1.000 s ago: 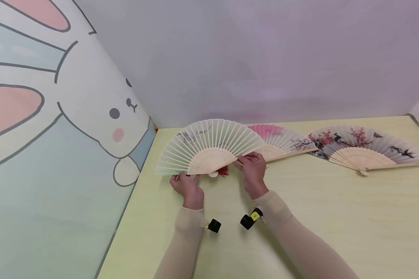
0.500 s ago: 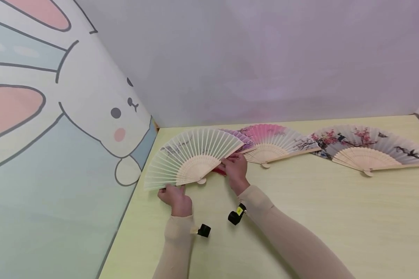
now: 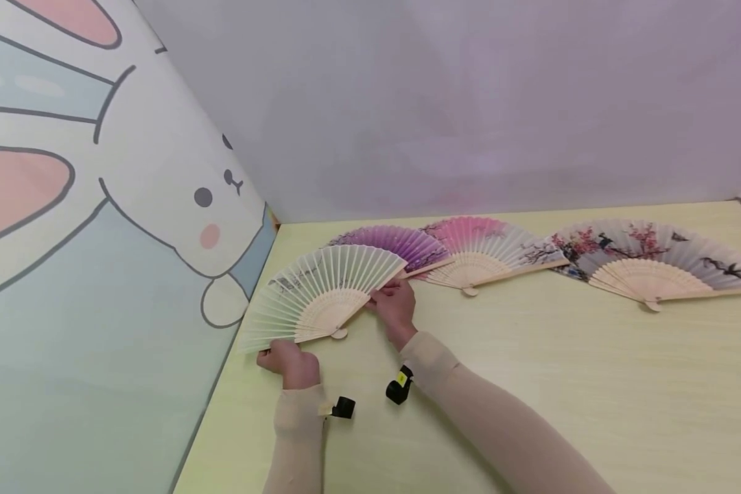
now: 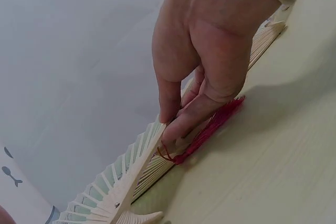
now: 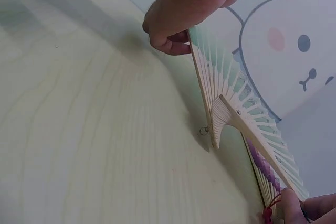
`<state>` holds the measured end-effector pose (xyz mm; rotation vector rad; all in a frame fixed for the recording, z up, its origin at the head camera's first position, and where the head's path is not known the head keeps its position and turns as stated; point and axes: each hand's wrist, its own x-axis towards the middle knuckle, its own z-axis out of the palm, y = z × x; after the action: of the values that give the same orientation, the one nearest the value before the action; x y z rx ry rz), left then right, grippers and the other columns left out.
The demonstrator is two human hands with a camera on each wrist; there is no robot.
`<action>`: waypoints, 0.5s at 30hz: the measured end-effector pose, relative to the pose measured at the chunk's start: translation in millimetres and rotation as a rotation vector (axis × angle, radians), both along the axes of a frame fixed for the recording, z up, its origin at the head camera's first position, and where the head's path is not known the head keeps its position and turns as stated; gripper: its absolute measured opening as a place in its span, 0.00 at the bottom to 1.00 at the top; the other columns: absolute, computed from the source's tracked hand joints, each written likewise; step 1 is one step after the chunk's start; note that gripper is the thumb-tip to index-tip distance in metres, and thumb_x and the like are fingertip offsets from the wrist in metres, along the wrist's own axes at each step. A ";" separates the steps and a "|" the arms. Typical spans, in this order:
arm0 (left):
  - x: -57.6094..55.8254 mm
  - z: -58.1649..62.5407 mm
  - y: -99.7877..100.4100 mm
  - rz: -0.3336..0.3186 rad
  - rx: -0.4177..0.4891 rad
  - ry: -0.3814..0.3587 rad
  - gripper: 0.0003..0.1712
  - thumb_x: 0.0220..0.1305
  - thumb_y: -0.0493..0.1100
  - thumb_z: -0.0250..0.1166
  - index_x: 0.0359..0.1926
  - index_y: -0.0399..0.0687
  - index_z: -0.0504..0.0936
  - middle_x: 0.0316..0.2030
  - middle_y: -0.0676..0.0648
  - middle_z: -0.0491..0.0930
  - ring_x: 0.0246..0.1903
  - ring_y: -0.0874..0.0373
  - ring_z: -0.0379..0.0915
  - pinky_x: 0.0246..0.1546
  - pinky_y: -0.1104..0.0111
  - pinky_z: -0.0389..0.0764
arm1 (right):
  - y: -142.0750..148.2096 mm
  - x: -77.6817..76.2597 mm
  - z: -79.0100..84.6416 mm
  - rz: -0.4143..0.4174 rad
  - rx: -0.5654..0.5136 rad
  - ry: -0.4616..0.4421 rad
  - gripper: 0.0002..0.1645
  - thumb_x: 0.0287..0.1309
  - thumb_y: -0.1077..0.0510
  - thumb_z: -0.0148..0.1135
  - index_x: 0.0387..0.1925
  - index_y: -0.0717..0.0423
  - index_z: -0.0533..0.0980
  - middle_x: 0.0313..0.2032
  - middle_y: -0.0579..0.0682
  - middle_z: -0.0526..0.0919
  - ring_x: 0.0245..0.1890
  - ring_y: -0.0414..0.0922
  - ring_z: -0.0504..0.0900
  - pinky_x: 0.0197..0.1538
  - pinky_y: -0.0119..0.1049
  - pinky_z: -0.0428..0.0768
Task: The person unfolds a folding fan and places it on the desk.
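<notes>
My left hand [image 3: 293, 362] pinches the left outer stick of a spread pale-green folding fan [image 3: 328, 305]. My right hand [image 3: 397, 309] grips the opposite outer stick, its thumb and fingertips closed on the edge in the left wrist view. Between the hands, the fan's rounded wooden pivot end [image 5: 223, 119] points toward me, raised off the table with a shadow below. Behind lies a spread purple folding fan [image 3: 407, 245], partly covered by the green one. A red tassel [image 4: 215, 124] hangs beside the right hand; which fan it belongs to, I cannot tell.
A pink-and-white folding fan [image 3: 472, 250] and a grey one with blossoms and birds [image 3: 651, 267] lie spread along the back of the pale wooden table [image 3: 531, 370]. A rabbit-printed wall [image 3: 154, 206] borders the left edge; a plain wall [image 3: 469, 110] stands behind.
Both hands have carried the green fan left and toward me, tilting its left end downward. The purple fan behind it has come into view. The other fans have stayed put.
</notes>
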<state>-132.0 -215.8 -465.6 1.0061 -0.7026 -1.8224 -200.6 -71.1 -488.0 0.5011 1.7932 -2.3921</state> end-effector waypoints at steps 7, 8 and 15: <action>10.9 4.0 -10.1 0.028 0.042 0.012 0.24 0.77 0.26 0.37 0.69 0.34 0.64 0.67 0.39 0.74 0.65 0.50 0.72 0.66 0.62 0.75 | -13.1 9.7 -2.5 0.040 0.050 -0.003 0.14 0.62 0.76 0.67 0.46 0.70 0.73 0.32 0.53 0.76 0.27 0.46 0.84 0.40 0.42 0.91; 12.5 4.5 -12.2 0.033 0.052 0.020 0.24 0.78 0.27 0.37 0.70 0.34 0.63 0.67 0.40 0.74 0.66 0.50 0.72 0.67 0.62 0.75 | -14.7 11.5 -2.4 0.048 0.052 -0.009 0.14 0.62 0.76 0.67 0.46 0.70 0.73 0.33 0.53 0.76 0.28 0.46 0.84 0.40 0.43 0.91; 22.2 5.5 -28.4 0.046 0.132 0.066 0.25 0.83 0.34 0.37 0.76 0.44 0.56 0.72 0.42 0.70 0.70 0.50 0.71 0.69 0.61 0.75 | -21.8 23.1 -2.8 0.095 0.044 -0.070 0.15 0.63 0.75 0.67 0.48 0.69 0.73 0.35 0.55 0.77 0.30 0.47 0.85 0.42 0.42 0.91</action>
<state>-109.8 -244.2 -460.1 1.0339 -0.5206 -1.8725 -177.5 -92.9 -490.8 0.4864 1.8011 -2.2495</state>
